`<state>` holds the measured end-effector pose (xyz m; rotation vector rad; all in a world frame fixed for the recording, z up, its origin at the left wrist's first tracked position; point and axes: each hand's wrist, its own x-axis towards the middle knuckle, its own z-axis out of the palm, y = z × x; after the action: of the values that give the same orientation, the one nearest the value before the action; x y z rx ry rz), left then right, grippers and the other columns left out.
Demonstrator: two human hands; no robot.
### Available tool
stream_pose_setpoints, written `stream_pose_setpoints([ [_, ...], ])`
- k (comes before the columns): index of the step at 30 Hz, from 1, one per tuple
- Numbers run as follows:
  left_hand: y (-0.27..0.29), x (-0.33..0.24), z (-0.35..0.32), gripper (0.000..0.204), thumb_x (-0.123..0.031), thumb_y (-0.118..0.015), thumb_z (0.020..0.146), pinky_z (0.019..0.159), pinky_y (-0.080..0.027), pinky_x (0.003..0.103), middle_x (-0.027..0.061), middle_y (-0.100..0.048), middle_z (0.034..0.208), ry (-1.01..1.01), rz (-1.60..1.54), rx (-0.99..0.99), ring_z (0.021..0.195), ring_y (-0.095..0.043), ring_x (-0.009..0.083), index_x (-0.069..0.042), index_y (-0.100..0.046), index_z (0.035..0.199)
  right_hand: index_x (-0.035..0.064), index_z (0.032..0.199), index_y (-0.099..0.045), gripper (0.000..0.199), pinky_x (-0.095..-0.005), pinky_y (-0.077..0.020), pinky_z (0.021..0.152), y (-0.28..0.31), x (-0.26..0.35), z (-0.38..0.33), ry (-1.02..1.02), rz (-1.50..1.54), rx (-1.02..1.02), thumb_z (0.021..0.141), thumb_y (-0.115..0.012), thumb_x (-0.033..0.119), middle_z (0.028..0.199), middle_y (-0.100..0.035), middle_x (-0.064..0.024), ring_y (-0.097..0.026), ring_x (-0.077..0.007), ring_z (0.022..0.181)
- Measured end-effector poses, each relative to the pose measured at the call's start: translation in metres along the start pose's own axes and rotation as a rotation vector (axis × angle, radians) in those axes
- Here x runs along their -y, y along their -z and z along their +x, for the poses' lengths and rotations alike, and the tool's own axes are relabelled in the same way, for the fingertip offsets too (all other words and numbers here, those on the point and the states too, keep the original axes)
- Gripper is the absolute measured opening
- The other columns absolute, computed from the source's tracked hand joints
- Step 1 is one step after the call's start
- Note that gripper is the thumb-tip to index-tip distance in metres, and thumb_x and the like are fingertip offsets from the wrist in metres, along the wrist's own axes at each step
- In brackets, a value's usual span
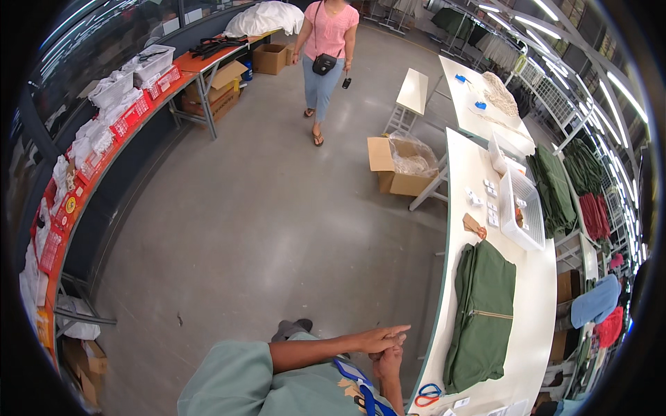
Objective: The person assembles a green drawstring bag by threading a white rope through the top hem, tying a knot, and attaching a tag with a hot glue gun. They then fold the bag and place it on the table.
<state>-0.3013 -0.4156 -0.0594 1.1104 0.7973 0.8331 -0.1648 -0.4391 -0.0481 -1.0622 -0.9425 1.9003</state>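
Note:
My left hand [378, 338] reaches across my body from the left, fingers stretched out flat, and rests on top of my right hand [390, 362]. The right hand comes up from below with its fingers curled, and I see nothing in either hand. Both hover just left of the rim of a long white table [534, 305]. On the table, nearest my hands, lies a folded green garment [482, 312] with a zipper. Scissors [428, 395] with blue and red handles lie by the table's near end. A blue lanyard [352, 373] hangs on my chest.
A white wire basket [524, 208] and small white tags [489, 201] sit farther along the table. An open cardboard box [399, 166] stands on the floor beside it. A person in a pink top [325, 41] walks on the grey floor. Shelves with bins [132, 90] line the left wall.

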Motion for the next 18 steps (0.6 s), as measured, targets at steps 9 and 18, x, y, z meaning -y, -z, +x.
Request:
stream_pose_setpoints([
  [9, 0.001, -0.020, 0.005, 0.050, -0.044, -0.051, 0.105, 0.096, -0.049, 0.030, 0.0110, -0.075, 0.100, 0.142, 0.156, -0.299, 0.110, -0.067, 0.0203, -0.007, -0.062, 0.136, 0.0107, 0.091, -0.064, 0.031, -0.0233, -0.0350, 0.047, 0.018, -0.006, 0.028, 0.005, -0.072, -0.084, 0.106, -0.058, 0.037, 0.070, -0.058, 0.0048, -0.050, -0.0052, 0.055],
  [18, -0.053, 0.015, 0.051, 0.046, -0.049, -0.056, 0.100, 0.099, -0.047, 0.038, 0.0105, -0.076, 0.099, -0.017, 0.234, -0.535, 0.104, -0.069, 0.0286, -0.009, -0.075, 0.113, 0.0038, 0.109, -0.063, 0.040, -0.0463, -0.0579, 0.086, 0.005, 0.048, 0.017, -0.148, 0.248, 0.021, 0.103, -0.058, 0.043, 0.104, -0.064, -0.0145, -0.067, -0.0287, 0.095],
])
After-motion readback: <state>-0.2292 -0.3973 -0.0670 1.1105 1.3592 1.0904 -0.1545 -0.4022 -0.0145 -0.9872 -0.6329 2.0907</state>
